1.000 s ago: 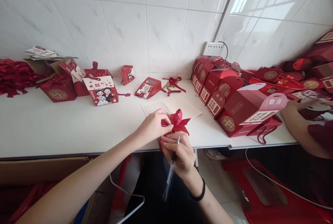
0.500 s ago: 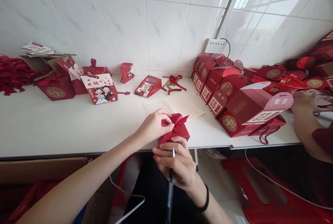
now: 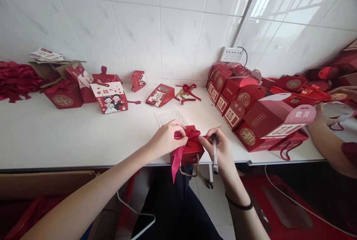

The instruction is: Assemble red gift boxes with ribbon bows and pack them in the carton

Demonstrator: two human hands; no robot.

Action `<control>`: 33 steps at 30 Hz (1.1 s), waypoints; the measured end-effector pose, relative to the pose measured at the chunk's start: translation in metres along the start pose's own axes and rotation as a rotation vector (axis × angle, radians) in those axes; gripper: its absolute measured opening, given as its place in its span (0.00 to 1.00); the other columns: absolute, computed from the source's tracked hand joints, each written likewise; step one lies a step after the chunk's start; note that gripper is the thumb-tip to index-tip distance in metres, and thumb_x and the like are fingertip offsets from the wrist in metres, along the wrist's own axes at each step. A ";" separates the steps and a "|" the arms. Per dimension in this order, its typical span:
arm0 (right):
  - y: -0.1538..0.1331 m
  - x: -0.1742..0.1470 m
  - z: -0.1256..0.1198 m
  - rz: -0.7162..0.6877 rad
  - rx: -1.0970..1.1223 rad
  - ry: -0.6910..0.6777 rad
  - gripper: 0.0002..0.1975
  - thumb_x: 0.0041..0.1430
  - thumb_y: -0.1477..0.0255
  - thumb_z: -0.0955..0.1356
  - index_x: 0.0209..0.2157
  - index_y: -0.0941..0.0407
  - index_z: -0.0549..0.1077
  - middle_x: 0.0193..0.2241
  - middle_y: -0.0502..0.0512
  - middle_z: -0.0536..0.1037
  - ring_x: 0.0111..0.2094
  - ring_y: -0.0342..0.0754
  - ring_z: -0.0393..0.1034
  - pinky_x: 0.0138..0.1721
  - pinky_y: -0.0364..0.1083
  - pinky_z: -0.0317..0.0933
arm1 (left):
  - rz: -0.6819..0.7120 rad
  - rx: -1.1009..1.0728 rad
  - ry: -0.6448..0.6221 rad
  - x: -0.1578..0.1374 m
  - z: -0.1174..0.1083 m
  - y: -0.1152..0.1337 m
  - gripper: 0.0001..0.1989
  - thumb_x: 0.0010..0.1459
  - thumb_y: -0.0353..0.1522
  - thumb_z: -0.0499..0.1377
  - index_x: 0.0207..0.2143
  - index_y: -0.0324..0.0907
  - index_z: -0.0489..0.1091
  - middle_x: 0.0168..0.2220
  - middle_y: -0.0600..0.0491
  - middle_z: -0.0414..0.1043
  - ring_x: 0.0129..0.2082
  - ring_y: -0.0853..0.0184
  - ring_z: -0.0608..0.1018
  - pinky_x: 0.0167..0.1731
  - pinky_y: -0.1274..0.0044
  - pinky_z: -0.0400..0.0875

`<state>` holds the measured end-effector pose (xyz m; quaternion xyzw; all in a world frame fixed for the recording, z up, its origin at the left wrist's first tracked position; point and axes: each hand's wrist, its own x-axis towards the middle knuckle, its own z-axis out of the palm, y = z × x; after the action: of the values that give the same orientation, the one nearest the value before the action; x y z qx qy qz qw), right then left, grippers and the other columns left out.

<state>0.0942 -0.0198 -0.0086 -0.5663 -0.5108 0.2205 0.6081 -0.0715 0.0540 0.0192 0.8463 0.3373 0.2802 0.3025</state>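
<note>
A small red gift box (image 3: 192, 153) sits at the table's front edge, with a twisted rope handle (image 3: 197, 167) hanging from its near side. Over its top lies a red ribbon (image 3: 177, 160) gathered into a bow, one tail drooping past the front. My left hand (image 3: 169, 136) is closed, pinching the ribbon at the left of the bow. On the other side, my right hand (image 3: 222, 152) grips ribbon between thumb and finger while also holding a pen (image 3: 214, 155), which points down. The fingers partly cover the bow's sides.
A printed sheet (image 3: 170, 116) lies behind the box. Red gift boxes (image 3: 248, 138) are stacked at right, beside a co-worker's arm (image 3: 325, 132). Along the wall stand a cartoon-couple box (image 3: 113, 100), a windowed box (image 3: 160, 95) and loose ribbons (image 3: 188, 93). A ribbon pile (image 3: 18, 82) lies far left.
My right hand has moved from in front of the box to its right side, still with the pen. A ribbon tail and the rope handle now show in front. My left hand stays at the bow.
</note>
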 end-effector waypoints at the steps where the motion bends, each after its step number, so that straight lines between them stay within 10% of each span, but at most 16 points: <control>1: -0.002 -0.004 0.000 0.025 0.009 -0.012 0.14 0.48 0.63 0.69 0.25 0.56 0.61 0.18 0.44 0.59 0.18 0.40 0.52 0.19 0.39 0.48 | 0.000 -0.005 -0.002 0.000 0.000 0.001 0.06 0.50 0.32 0.58 0.23 0.42 0.70 0.41 0.52 0.72 0.41 0.63 0.75 0.44 0.70 0.69; 33: 0.015 -0.041 -0.031 0.246 0.489 -0.019 0.22 0.46 0.67 0.75 0.27 0.55 0.57 0.24 0.46 0.66 0.34 0.45 0.67 0.36 0.43 0.65 | 0.019 -0.023 -0.069 0.000 0.001 0.007 0.04 0.50 0.29 0.58 0.24 0.41 0.65 0.38 0.54 0.69 0.39 0.67 0.73 0.43 0.72 0.67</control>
<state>0.1103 -0.0647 -0.0328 -0.4582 -0.3754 0.4149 0.6906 -0.0682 0.0493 0.0231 0.8550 0.3155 0.2577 0.3209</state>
